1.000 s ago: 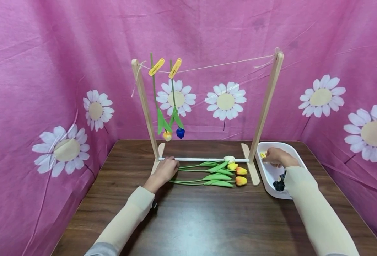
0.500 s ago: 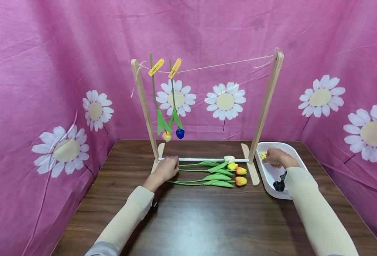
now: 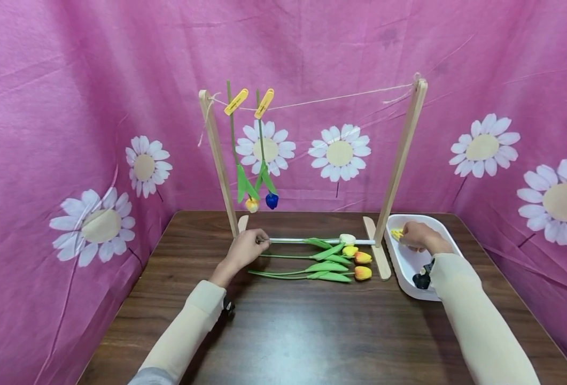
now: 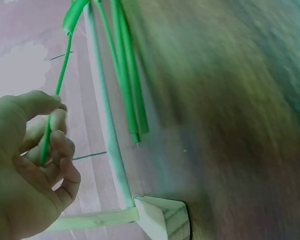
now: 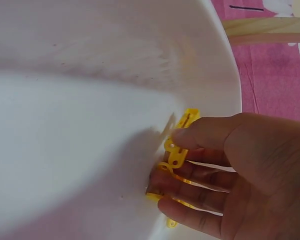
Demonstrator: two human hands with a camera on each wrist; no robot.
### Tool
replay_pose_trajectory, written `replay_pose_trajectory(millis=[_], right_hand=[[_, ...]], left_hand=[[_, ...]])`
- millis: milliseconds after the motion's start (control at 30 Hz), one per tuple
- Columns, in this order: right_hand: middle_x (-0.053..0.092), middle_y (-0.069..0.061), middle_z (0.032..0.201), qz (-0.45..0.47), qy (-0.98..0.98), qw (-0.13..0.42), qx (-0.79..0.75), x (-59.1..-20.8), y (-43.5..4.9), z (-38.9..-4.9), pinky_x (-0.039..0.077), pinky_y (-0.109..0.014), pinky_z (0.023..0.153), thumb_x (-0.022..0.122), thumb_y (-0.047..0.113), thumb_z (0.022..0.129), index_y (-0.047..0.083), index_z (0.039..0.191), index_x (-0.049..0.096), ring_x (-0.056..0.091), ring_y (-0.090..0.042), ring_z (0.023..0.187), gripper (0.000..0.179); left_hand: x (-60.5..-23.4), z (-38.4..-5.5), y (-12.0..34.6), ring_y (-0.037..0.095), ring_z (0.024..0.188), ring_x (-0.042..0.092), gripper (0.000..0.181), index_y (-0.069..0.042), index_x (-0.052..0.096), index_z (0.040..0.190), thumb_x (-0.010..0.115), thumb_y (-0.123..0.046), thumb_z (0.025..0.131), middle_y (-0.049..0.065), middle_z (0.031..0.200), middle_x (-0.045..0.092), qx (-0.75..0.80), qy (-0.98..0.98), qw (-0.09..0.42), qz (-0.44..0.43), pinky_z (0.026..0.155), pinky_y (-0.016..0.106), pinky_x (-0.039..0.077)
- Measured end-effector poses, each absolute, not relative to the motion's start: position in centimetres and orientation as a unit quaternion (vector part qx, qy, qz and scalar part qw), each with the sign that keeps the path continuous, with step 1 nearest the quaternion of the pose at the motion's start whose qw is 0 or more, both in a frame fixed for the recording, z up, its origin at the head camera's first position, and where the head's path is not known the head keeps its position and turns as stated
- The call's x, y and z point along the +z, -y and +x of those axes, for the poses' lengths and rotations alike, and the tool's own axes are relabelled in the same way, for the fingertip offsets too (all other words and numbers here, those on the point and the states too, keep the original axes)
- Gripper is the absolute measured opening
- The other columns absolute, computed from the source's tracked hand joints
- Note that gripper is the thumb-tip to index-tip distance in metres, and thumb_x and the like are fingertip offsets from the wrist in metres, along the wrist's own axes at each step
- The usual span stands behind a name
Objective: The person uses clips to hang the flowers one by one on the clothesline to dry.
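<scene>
My left hand [image 3: 247,248] pinches a green artificial tulip stem [image 4: 63,72] near its lower end, in front of the white crossbar [image 3: 302,240]. That stem runs to a white tulip head [image 3: 347,239] at the right. Below it lie a yellow tulip [image 3: 349,250] and two orange-yellow tulips [image 3: 362,272], stems pointing left. Inside the white tray [image 3: 408,262], my right hand [image 3: 425,237] holds a yellow clothespin [image 5: 191,116] between thumb and fingers. More yellow clothespins [image 5: 172,221] lie under those fingers, partly hidden.
Two wooden posts [image 3: 403,155] carry a sagging string [image 3: 341,97]. Two yellow clothespins [image 3: 264,104] hold a blue tulip [image 3: 271,201] and a yellow-white tulip [image 3: 251,205] upside down at its left. The tray stands beside the right post's foot [image 3: 382,262]. A pink flowered cloth [image 3: 302,43] surrounds the table.
My left hand has raised the white tulip's stem slightly off the table, up across the crossbar. My right hand has stayed in the tray at the clothespins.
</scene>
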State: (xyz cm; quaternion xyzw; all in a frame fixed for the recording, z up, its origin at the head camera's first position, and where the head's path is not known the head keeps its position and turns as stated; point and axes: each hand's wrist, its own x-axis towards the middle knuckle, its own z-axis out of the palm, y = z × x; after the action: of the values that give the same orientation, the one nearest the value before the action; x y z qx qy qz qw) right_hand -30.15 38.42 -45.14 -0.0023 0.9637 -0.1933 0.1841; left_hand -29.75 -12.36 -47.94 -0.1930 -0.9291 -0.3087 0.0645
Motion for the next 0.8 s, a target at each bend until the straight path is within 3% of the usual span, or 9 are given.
replay_pose_trajectory(millis=[167, 300, 400, 633, 667, 800], right_hand=[[0.066, -0.014, 0.080, 0.002, -0.963, 0.165, -0.211, -44.9, -38.8, -30.1, 0.062, -0.036, 0.065, 0.055, 0.014, 0.096, -0.009, 0.108, 0.058, 0.067, -0.023, 0.072, 0.026], [0.067, -0.016, 0.077, -0.006, -0.964, 0.147, -0.222, -44.6, -38.9, -30.1, 0.062, -0.038, 0.063, 0.053, 0.014, 0.097, -0.010, 0.108, 0.055, 0.068, -0.024, 0.068, 0.026], [0.066, -0.017, 0.078, -0.011, -0.965, 0.133, -0.225, -44.4, -38.9, -30.0, 0.062, -0.039, 0.063, 0.051, 0.015, 0.099, -0.011, 0.112, 0.054, 0.068, -0.024, 0.067, 0.029], [0.066, -0.025, 0.097, -0.007, -0.975, 0.089, -0.206, -43.5, -38.8, -29.9, 0.054, -0.033, 0.062, 0.054, 0.022, 0.105, -0.016, 0.126, 0.055, 0.064, -0.026, 0.075, 0.043], [0.067, -0.026, 0.100, -0.002, -0.976, 0.081, -0.204, -43.4, -38.8, -29.8, 0.054, -0.033, 0.063, 0.057, 0.023, 0.105, -0.016, 0.127, 0.056, 0.065, -0.027, 0.077, 0.045], [0.067, -0.030, 0.107, 0.008, -0.977, 0.039, -0.210, -43.2, -39.0, -29.7, 0.053, -0.039, 0.071, 0.063, 0.026, 0.103, -0.016, 0.127, 0.056, 0.064, -0.033, 0.087, 0.049]], left_hand=[[-47.1, -29.7, 12.6, 0.013, 0.060, 0.061, 0.011, -0.009, 0.082, 0.100, 0.077, -0.019, 0.098, 0.011, 0.079, 0.077, -0.440, 0.884, 0.019, -0.158, 0.059, 0.030, 0.051], [-46.3, -29.8, 12.4, 0.014, 0.054, 0.064, 0.013, -0.005, 0.081, 0.102, 0.078, -0.017, 0.098, 0.009, 0.064, 0.070, -0.531, 0.837, -0.022, -0.129, 0.060, 0.047, 0.062], [-45.8, -29.8, 12.1, 0.012, 0.049, 0.063, 0.015, -0.002, 0.079, 0.104, 0.078, -0.016, 0.098, 0.003, 0.059, 0.067, -0.575, 0.809, -0.034, -0.117, 0.064, 0.056, 0.064], [-44.8, -29.8, 11.2, 0.011, 0.051, 0.066, 0.018, 0.004, 0.076, 0.107, 0.077, -0.012, 0.099, 0.001, 0.063, 0.070, -0.653, 0.748, -0.022, -0.117, 0.057, 0.031, 0.062], [-44.7, -29.7, 11.1, 0.011, 0.052, 0.067, 0.018, 0.003, 0.075, 0.107, 0.076, -0.013, 0.099, 0.007, 0.066, 0.072, -0.656, 0.745, -0.011, -0.124, 0.059, 0.035, 0.064], [-44.2, -29.4, 10.3, 0.014, 0.060, 0.073, 0.017, 0.003, 0.071, 0.110, 0.072, -0.013, 0.103, 0.013, 0.082, 0.075, -0.654, 0.738, 0.029, -0.165, 0.070, 0.046, 0.067]])
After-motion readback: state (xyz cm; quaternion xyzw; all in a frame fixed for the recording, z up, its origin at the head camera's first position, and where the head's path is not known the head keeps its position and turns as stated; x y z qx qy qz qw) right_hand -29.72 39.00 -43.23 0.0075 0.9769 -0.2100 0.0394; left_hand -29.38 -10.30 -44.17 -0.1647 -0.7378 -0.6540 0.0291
